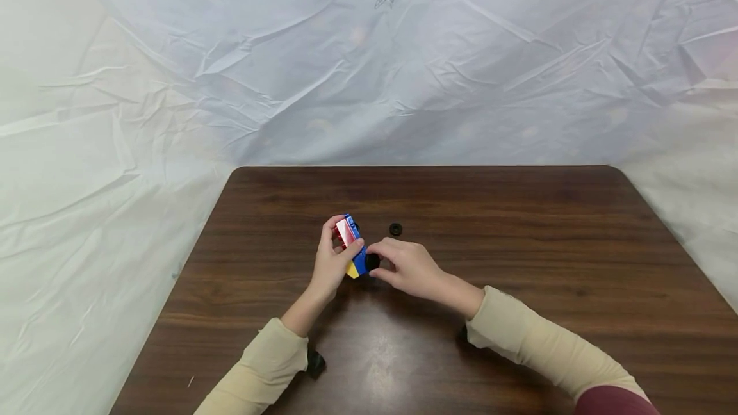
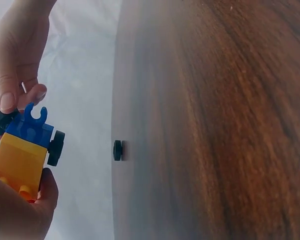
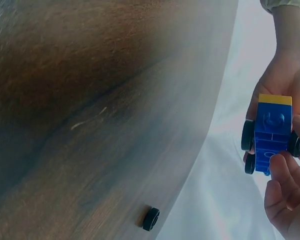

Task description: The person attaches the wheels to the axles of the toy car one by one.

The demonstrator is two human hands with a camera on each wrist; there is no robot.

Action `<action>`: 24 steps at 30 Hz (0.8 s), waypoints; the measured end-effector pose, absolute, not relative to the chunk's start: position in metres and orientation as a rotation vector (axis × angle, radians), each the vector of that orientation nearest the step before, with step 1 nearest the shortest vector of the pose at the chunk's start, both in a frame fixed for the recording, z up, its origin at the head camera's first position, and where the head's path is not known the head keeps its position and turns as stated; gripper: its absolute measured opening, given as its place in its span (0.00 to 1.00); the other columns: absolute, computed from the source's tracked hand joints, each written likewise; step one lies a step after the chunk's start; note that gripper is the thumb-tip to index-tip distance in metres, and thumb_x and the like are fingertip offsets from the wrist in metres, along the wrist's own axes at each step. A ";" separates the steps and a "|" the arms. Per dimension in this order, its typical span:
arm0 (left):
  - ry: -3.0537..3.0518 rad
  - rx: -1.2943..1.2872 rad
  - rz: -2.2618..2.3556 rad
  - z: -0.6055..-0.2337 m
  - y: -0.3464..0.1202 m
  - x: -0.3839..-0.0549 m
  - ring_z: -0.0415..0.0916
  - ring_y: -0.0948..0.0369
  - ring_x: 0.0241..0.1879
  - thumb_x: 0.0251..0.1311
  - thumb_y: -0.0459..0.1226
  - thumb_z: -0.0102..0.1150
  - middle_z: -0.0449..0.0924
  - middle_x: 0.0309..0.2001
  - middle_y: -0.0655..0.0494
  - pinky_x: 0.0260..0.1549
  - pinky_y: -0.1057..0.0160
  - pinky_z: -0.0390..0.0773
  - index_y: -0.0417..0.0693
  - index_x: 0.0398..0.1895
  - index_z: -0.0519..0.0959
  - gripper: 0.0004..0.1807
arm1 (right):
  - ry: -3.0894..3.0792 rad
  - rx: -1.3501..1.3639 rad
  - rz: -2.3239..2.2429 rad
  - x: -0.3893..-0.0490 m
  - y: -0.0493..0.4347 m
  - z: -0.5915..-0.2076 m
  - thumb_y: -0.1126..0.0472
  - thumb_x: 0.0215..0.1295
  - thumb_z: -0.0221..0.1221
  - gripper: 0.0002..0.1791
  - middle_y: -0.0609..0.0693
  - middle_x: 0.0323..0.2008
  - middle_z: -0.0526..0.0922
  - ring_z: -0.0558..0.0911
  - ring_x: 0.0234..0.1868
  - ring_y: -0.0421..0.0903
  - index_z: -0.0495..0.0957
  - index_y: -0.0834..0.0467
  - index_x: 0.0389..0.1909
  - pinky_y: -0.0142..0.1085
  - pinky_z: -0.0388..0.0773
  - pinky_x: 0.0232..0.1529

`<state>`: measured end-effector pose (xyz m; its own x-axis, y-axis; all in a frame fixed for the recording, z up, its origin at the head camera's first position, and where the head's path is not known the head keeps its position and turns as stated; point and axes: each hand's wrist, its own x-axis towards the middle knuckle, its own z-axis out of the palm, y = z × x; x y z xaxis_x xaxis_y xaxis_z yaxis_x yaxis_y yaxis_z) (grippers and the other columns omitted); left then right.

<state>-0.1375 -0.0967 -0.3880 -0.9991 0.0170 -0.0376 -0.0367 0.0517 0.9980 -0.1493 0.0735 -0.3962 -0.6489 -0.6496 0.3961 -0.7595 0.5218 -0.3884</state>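
A toy block car (image 1: pixel 360 262) with a blue base, a yellow block and red and white parts is held above the table in my left hand (image 1: pixel 328 268). The thumb lies across its side. My right hand (image 1: pixel 412 268) pinches a black wheel (image 1: pixel 372 262) against the near end of the blue base. In the left wrist view a blue hook (image 2: pixel 36 117) sticks out from the end, with a second wheel (image 2: pixel 56 148) on the opposite side. Two wheels (image 3: pixel 248 135) line one side of the base in the right wrist view.
A loose black wheel (image 1: pixel 395 229) lies on the brown wooden table (image 1: pixel 519 223), just beyond the hands. Wrinkled pale sheeting (image 1: pixel 369 82) hangs behind the table and at both sides. Dark wrist devices (image 1: pixel 315 364) show near the sleeves.
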 end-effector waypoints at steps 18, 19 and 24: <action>2.252 -0.001 2.156 -0.411 -0.100 -0.148 0.72 0.52 0.42 0.56 0.36 0.55 0.61 0.53 0.48 0.40 0.58 0.78 0.57 0.60 0.54 0.30 | -2.495 1.155 0.775 -0.146 0.069 -0.393 0.57 0.46 0.66 0.20 0.48 0.31 0.82 0.80 0.29 0.40 0.76 0.59 0.41 0.26 0.77 0.31; 2.254 -0.003 2.158 -0.411 -0.099 -0.147 0.72 0.52 0.42 0.56 0.36 0.55 0.61 0.53 0.48 0.40 0.58 0.78 0.57 0.60 0.55 0.30 | -2.489 1.155 0.767 -0.146 0.069 -0.393 0.57 0.45 0.66 0.20 0.48 0.31 0.82 0.80 0.28 0.40 0.76 0.59 0.41 0.26 0.77 0.31; 2.243 -0.034 2.173 -0.409 -0.098 -0.146 0.72 0.53 0.41 0.56 0.34 0.55 0.62 0.51 0.50 0.39 0.58 0.77 0.60 0.59 0.56 0.29 | -2.431 1.127 0.703 -0.143 0.067 -0.396 0.57 0.44 0.67 0.19 0.47 0.29 0.82 0.79 0.25 0.38 0.77 0.58 0.38 0.27 0.76 0.28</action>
